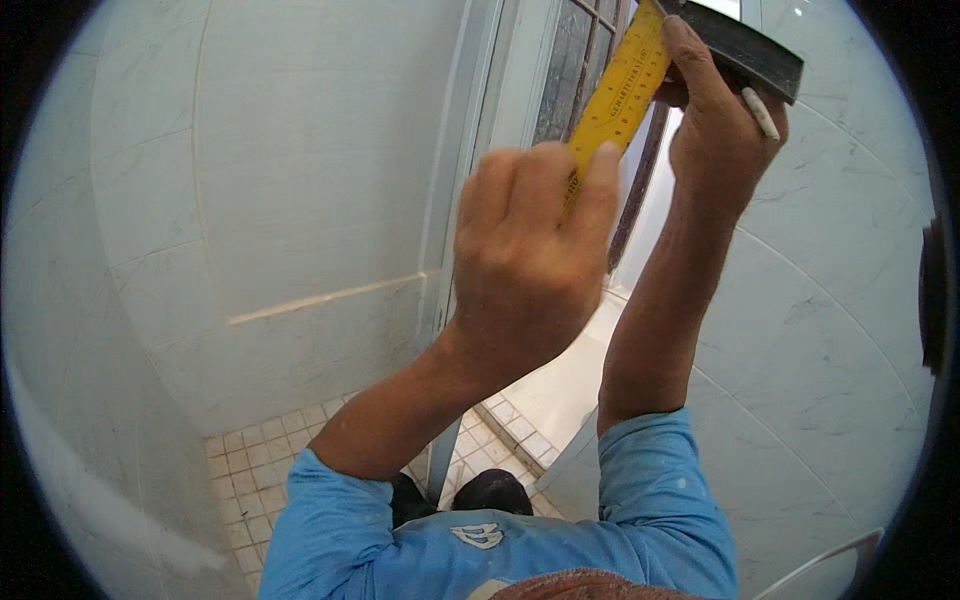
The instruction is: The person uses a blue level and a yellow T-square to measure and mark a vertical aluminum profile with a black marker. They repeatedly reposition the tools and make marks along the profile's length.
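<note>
Both of my hands are raised at the top, holding a try square with a yellow marked blade and a black stock. My left hand is closed around the lower end of the blade, its thumb lying along the edge. At the corner where blade and stock meet, my right hand grips the square, with the thumb pressed near the blade's top. A short whitish stick shows between the fingers of that hand. The far end of the square is cut off by the frame's upper edge.
Pale marbled wall tiles surround me on the left and right. Ahead is a light door frame beside a dark-barred glass panel. Small square floor tiles and a low step lie below, near my dark shoes.
</note>
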